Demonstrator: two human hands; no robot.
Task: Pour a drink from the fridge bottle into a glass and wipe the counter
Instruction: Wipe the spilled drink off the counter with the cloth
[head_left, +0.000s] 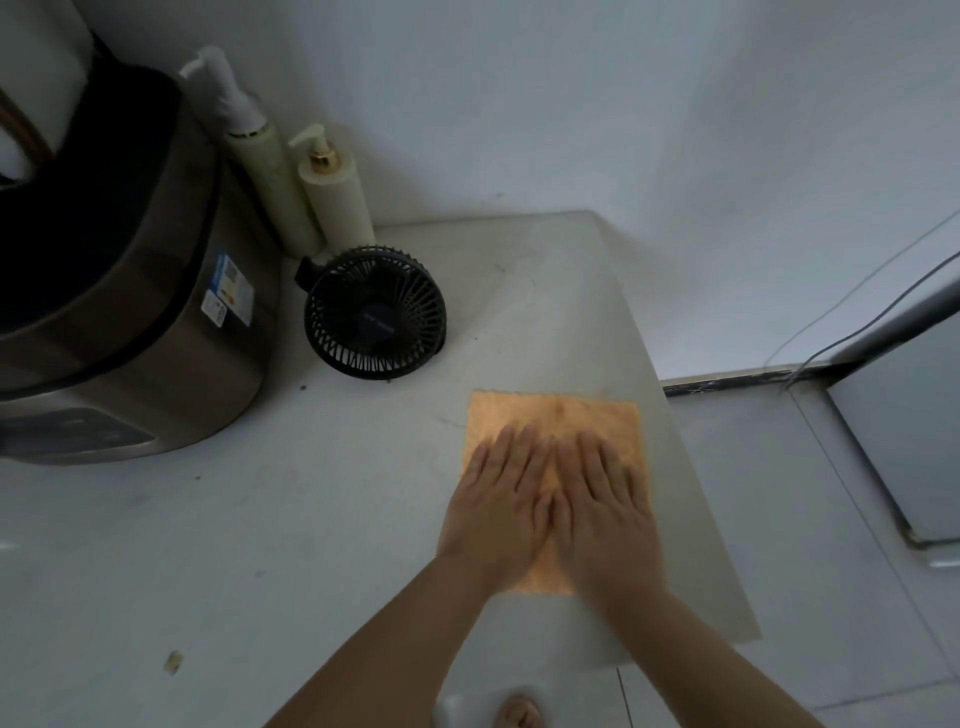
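An orange cloth (556, 415) lies spread flat on the white counter (322, 519), near its right edge. Both hands press down on it, palms flat and fingers stretched out. My left hand (493, 499) covers the cloth's left half and my right hand (602, 509) its right half, thumbs touching in the middle. The cloth's near part is hidden under the hands. No bottle or glass is in view.
A black desk fan (374, 312) stands just behind the cloth. Two cream pump bottles (332, 192) stand in the back corner beside a bronze appliance (130, 312) at left. The counter ends at right; a grey fridge (904, 426) stands beyond on the floor.
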